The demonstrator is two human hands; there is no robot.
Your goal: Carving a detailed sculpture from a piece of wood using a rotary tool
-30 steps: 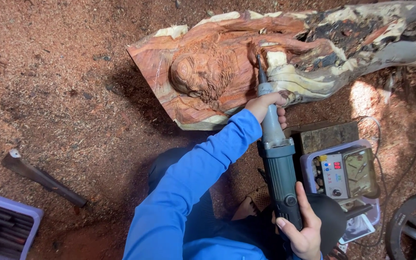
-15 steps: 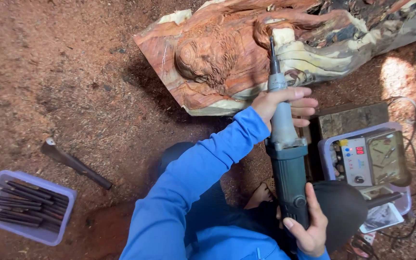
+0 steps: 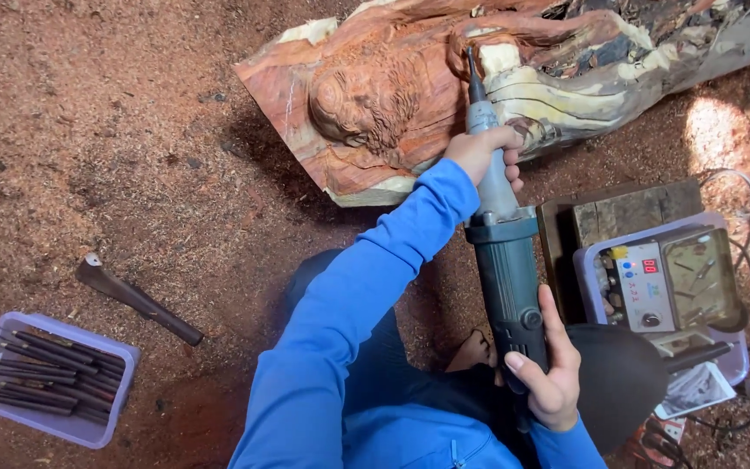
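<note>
Die grinder (image 3: 507, 260) looks heavy, stiff: left hand (image 3: 482, 155) wrapped round neck near carving (image 3: 375, 104), right hand (image 3: 545, 373) clamped on rear body.

Carved log (image 3: 410, 95) cut off top; grinder tip (image 3: 470, 61) buried in groove.

A grey-green die grinder (image 3: 503, 252) is gripped by the left hand (image 3: 482, 154) near its neck and the right hand (image 3: 549, 369) at its rear. Its bit is set against the carved reddish log (image 3: 375, 104) (a face in relief).
</note>
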